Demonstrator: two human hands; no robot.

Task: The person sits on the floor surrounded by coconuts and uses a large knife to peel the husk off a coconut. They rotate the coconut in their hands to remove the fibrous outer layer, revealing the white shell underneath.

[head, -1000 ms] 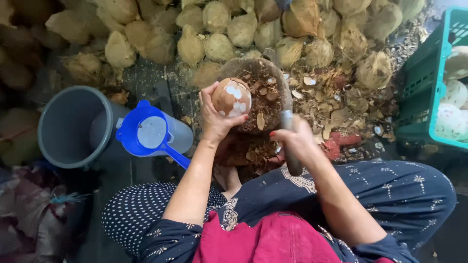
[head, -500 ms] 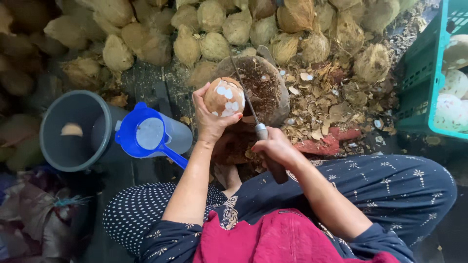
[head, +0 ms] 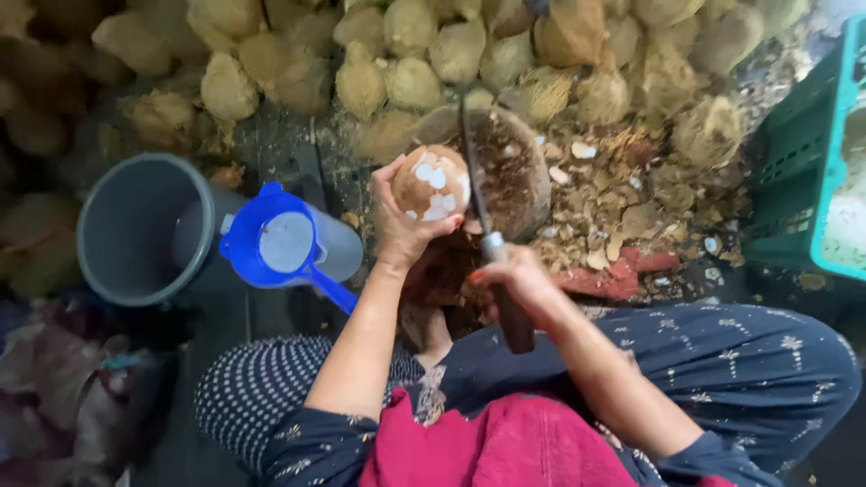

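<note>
Now your left hand (head: 403,230) is gripping the coconut (head: 431,184) just in front of the block (head: 514,171), while your right hand (head: 512,281) is clenching the knife (head: 492,243), blade touching the coconut. Left of the block, a blue jug (head: 284,245) is leaning by a grey bucket (head: 135,230).

The coconut (head: 431,183) has a brown, matt shell with smooth white patches shaved bare. The knife (head: 475,180) has a dull metal blade and a dark wooden handle. The bucket (head: 144,230) is smooth grey plastic; the jug (head: 287,243) is glossy blue plastic. The husks (head: 379,54) look dry, fibrous and rough. The crate (head: 794,180) is green plastic. The trousers (head: 722,361) are soft printed cloth.
</note>
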